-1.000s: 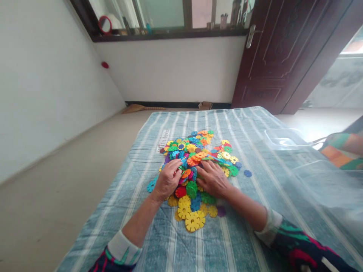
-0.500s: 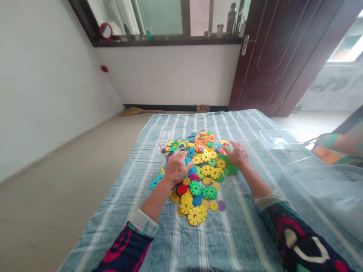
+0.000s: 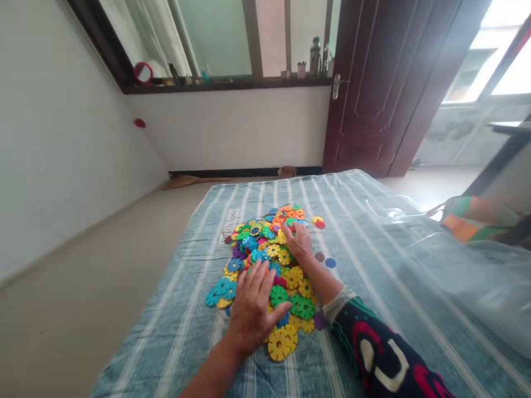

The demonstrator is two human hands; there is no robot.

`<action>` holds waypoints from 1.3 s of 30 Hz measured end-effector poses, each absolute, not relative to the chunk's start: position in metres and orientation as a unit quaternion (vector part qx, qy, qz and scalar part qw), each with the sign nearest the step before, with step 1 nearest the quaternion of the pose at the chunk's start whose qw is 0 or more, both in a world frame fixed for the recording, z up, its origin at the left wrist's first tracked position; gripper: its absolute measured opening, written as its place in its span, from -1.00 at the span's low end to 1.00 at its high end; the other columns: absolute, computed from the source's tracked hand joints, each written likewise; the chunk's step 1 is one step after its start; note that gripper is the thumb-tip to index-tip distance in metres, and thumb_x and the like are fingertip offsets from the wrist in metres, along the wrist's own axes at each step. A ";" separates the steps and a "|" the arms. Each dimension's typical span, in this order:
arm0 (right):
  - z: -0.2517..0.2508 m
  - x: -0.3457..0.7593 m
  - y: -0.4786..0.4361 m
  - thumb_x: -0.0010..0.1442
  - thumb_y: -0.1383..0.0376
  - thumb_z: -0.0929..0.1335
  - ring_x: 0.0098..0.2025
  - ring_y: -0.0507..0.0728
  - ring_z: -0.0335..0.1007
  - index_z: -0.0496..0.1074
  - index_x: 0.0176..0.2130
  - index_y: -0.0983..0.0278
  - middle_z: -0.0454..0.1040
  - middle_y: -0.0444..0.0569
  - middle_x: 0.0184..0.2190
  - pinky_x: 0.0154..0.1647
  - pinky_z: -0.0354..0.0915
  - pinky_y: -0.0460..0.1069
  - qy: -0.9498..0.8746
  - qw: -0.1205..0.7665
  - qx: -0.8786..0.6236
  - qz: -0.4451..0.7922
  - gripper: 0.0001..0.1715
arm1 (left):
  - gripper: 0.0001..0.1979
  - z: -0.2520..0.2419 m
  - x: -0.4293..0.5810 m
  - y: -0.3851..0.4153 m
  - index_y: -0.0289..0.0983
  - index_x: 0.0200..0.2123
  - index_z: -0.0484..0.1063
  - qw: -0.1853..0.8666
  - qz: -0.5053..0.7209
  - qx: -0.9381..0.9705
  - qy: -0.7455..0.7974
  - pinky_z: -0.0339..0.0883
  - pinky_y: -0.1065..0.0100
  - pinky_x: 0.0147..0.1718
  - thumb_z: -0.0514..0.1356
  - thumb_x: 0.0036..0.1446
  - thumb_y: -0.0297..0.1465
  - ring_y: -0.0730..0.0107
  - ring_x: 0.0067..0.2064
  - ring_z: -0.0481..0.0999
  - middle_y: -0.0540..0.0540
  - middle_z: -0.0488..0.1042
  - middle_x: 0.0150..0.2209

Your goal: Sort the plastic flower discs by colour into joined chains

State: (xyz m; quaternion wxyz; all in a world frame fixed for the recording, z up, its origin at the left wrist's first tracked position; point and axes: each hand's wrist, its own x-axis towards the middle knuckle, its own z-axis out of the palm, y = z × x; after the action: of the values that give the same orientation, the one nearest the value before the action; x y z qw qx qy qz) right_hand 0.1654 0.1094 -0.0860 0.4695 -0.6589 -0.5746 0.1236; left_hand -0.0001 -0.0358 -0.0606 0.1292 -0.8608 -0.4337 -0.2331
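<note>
A heap of notched plastic discs (image 3: 272,250) in yellow, green, blue, orange, red and purple lies on the striped cloth. My left hand (image 3: 256,307) is at the near left of the heap, palm down, fingers spread over the discs. Farther back, my right hand (image 3: 299,242) rests against the right side of the heap, its fingers stretched out over yellow and orange discs. Neither hand grips a disc. Some discs under both hands are hidden. A blue disc (image 3: 331,263) and a brown disc (image 3: 319,257) lie apart, right of my right forearm.
The blue-grey striped cloth (image 3: 166,326) covers the table. Clear plastic containers (image 3: 460,271) stand at the right, near a colourful patterned bundle (image 3: 462,218). Beyond the table are a dark red door (image 3: 373,94) and a window ledge (image 3: 232,85) with a flask (image 3: 316,56).
My right hand has moved left, onto the heap, and discs on that side have shifted inward. My left hand has come nearer to me. The whole view has tilted up slightly.
</note>
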 end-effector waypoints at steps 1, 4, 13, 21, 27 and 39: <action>-0.084 0.160 0.110 0.26 0.07 0.27 -0.01 0.25 0.37 0.44 -0.04 0.37 0.49 0.18 -0.10 0.06 0.25 0.13 -0.585 0.472 -0.647 0.128 -0.53 | -0.39 -0.064 0.002 -0.048 -0.34 0.16 0.30 0.133 -0.235 -0.872 -0.408 0.09 -0.13 0.19 0.15 0.15 -0.08 -0.11 0.29 0.19 -0.35 0.30 0.23; -0.077 0.164 0.112 0.26 0.05 0.27 0.05 0.22 0.36 0.40 0.04 0.34 0.47 0.14 -0.02 0.08 0.24 0.08 -0.638 0.478 -0.587 0.139 -0.49 | -0.38 -0.072 0.020 -0.077 -0.29 0.19 0.25 0.105 -0.199 -0.913 -0.339 -0.02 -0.19 0.23 0.19 0.12 -0.12 -0.10 0.33 0.11 -0.31 0.25 0.27; -0.089 0.275 0.134 0.25 0.01 0.26 0.06 0.31 0.33 0.40 0.02 0.33 0.45 0.22 -0.08 0.07 0.15 0.17 -0.611 0.334 -0.713 0.075 -0.47 | -0.47 -0.069 0.073 -0.083 -0.21 0.19 0.23 -0.020 -0.117 -0.955 -0.270 -0.06 -0.19 0.24 0.07 0.24 -0.09 -0.03 0.36 0.05 -0.23 0.23 0.29; -0.089 0.181 0.146 0.29 0.01 0.19 -0.05 0.23 0.33 0.42 -0.09 0.35 0.44 0.12 -0.17 0.00 0.20 0.08 -0.653 0.413 -0.612 0.168 -0.50 | -0.63 -0.079 0.072 -0.059 -0.19 0.11 0.33 0.039 -0.166 -0.931 -0.322 -0.06 -0.21 0.22 0.01 0.32 -0.22 0.02 0.24 0.28 -0.16 0.44 0.12; -0.071 0.170 0.133 0.31 0.02 0.17 -0.10 0.16 0.33 0.44 -0.15 0.30 0.47 0.05 -0.19 -0.02 0.23 0.03 -0.674 0.434 -0.563 0.201 -0.53 | -0.75 -0.083 0.051 -0.042 -0.23 -0.02 0.41 0.072 -0.188 -0.926 -0.320 -0.12 -0.13 0.26 0.04 0.30 -0.38 0.16 0.21 0.32 -0.14 0.51 0.05; -0.107 0.197 0.061 0.25 0.05 0.24 0.14 0.26 0.27 0.37 0.10 0.28 0.38 0.16 0.09 0.18 0.18 0.18 -0.685 0.422 -0.577 0.139 -0.46 | -0.76 -0.071 0.036 -0.017 -0.22 -0.06 0.43 0.043 -0.183 -0.941 -0.283 -0.15 -0.07 0.29 0.05 0.26 -0.43 0.22 0.21 0.32 -0.14 0.51 0.04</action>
State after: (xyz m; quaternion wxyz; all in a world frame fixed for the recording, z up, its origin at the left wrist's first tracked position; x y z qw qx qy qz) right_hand 0.1965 0.0613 -0.1069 0.4221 -0.5769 -0.6854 0.1386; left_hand 0.0359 -0.0167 -0.0711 0.0428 -0.9405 -0.2832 -0.1825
